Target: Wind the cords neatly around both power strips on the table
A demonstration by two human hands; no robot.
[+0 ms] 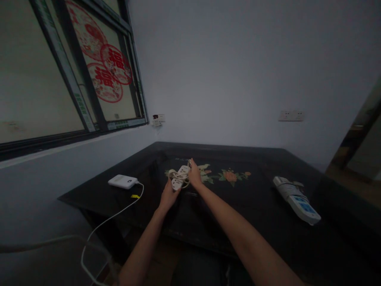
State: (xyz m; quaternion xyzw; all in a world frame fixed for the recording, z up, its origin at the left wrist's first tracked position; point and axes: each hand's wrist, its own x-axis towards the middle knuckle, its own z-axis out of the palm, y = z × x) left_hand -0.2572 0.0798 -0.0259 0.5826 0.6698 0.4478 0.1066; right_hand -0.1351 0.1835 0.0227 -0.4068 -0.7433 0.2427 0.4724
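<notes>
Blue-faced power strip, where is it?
Head view, right side: the strip lies on the black table, right of the floral print, below the right-hand wall sockets in the picture.

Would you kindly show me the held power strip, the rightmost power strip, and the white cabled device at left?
Held power strip (pixel 183 170), head view: far part of its socket face.
Rightmost power strip (pixel 303 204), head view: blue socket panel.
White cabled device (pixel 122 181), head view: top face.

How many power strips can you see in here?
2. One power strip is in the left grip, with cord across it; the other power strip lies toward the right side of the dark table, its own cord wound around it. No others show.
</notes>
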